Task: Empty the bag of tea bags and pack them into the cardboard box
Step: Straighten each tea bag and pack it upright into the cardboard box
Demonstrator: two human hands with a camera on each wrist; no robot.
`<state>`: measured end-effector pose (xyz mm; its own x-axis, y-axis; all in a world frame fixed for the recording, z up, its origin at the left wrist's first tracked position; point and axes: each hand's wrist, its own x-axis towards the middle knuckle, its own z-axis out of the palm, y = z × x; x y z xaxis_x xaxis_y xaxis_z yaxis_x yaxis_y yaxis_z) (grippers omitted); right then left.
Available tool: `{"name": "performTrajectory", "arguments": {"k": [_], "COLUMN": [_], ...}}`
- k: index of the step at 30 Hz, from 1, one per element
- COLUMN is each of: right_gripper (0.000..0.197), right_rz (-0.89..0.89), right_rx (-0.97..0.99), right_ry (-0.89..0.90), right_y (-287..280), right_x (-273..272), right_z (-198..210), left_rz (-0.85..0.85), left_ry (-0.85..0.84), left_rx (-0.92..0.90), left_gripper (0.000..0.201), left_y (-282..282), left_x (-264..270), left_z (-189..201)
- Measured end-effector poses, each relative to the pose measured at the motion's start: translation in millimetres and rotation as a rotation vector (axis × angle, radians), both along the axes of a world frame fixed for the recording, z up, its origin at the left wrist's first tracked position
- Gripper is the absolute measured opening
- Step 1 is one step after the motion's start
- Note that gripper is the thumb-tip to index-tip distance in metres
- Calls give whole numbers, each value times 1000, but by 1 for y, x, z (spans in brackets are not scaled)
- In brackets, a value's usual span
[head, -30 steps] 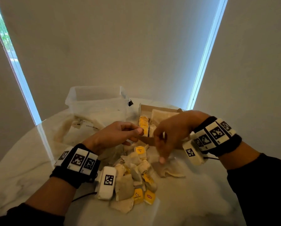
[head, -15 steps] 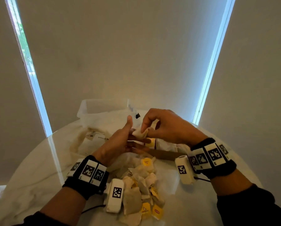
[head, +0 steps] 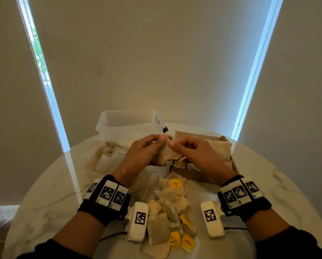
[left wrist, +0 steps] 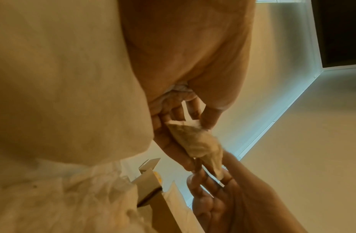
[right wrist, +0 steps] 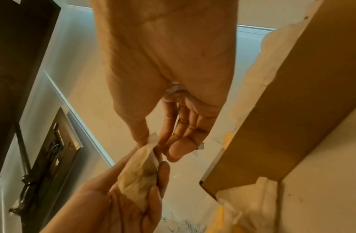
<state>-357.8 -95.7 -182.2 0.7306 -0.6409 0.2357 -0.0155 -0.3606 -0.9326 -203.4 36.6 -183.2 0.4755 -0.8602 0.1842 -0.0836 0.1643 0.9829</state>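
Both hands hold one beige tea bag (head: 168,154) in the air over the table. My left hand (head: 159,144) cradles it in curled fingers with the thumb on its top edge; the left wrist view shows the tea bag (left wrist: 195,140) pinched the same way. My right hand (head: 175,144) pinches the bag's upper corner (right wrist: 153,139) between thumb and forefinger. The cardboard box (head: 221,146) lies open just behind the right hand, with tea bags and a yellow tag inside. A loose pile of tea bags (head: 170,208) with yellow tags lies between my wrists.
A clear plastic tub (head: 128,122) stands at the back, left of the box. A crumpled clear plastic bag (head: 104,157) lies flat to the left of the hands. The round marble table (head: 44,193) ends close to a wall with blinds.
The right hand came up from the pile with a tea bag and brought it to the left hand. Both hands now hold it higher, in front of the box.
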Motion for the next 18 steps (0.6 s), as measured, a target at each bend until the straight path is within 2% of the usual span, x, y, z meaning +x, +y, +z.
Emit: {"name": "performTrajectory", "arguments": {"k": [2,7,14,16,18], "right_gripper": [29,32,20,20,19], "right_rz": [-31,-23,-92,-115,-121], "right_rx": [-26,-81,-167,-118,-165], "right_ry": [-26,-32,-62,-137,-126], "right_y": [-4,-1,-1,-3,-6], "right_x": [0,-3,0,0,0], "right_z": [-2,-2,-3,0,1], "left_rz": [15,36,49,62,53], "left_ry": [-21,-55,-24,26,19], "left_rx": [-6,-11,-7,13,49], "left_gripper": [26,25,24,29,40], "left_y": [1,2,1,1,1], "left_x": [1,0,0,-1,-2], "left_z": [0,0,-1,2,4]}}
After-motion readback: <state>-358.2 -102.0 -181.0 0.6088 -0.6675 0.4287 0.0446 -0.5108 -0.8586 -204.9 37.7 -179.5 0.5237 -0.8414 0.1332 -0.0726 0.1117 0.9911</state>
